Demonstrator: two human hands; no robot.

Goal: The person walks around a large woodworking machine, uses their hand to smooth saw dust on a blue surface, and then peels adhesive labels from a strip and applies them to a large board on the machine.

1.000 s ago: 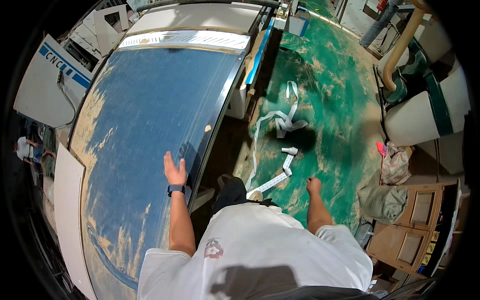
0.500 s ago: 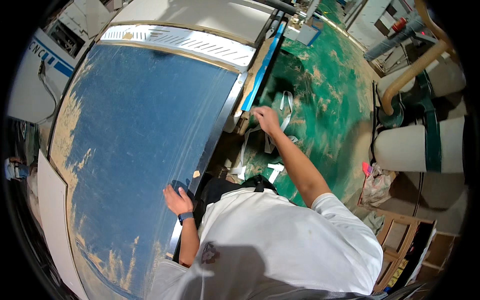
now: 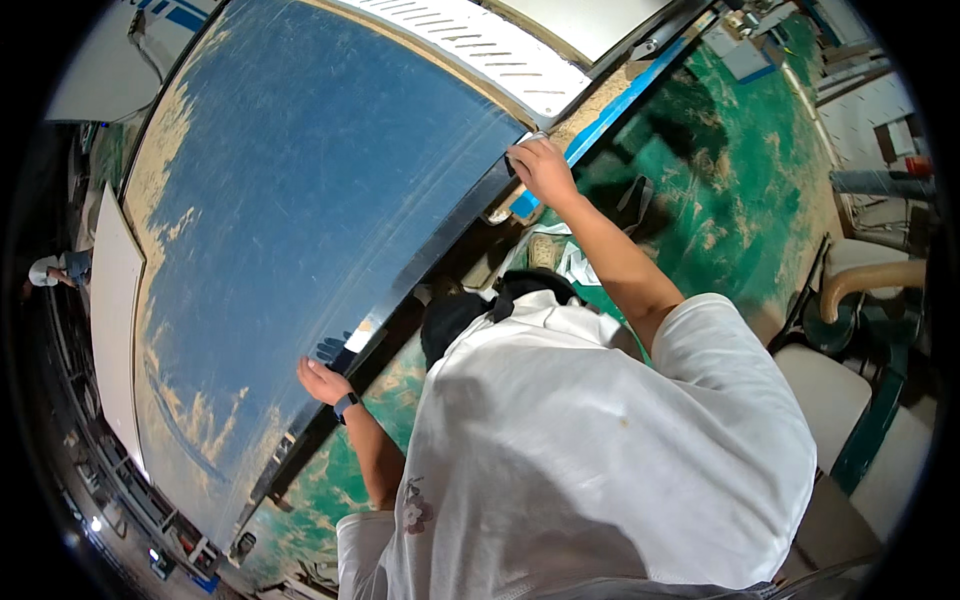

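A wide blue-topped table (image 3: 330, 200) with sawdust along its far side lies to my left, its long metal edge (image 3: 450, 225) running beside me. My left hand (image 3: 325, 381) hovers at or lightly touches the near part of this edge, fingers stretched out and holding nothing; its shadow falls on the top. A dark band circles that wrist. At the table's forward corner, beside a white slotted panel (image 3: 480, 45), my right hand (image 3: 543, 172) is bent over the metal edge with curled fingers. What lies under those fingertips is hidden.
A blue strip (image 3: 625, 100) runs along the machine's side beyond my right hand. White strips (image 3: 578, 265) lie on the green, sawdust-strewn floor (image 3: 730, 190). A tan hose (image 3: 870, 280) and pale bags (image 3: 825, 395) stand right. Another person (image 3: 62, 270) is at far left.
My right hand has moved from above the floor beside the blue strip onto the table's corner. My left hand stays by the edge. The view has turned and shifted along the table.
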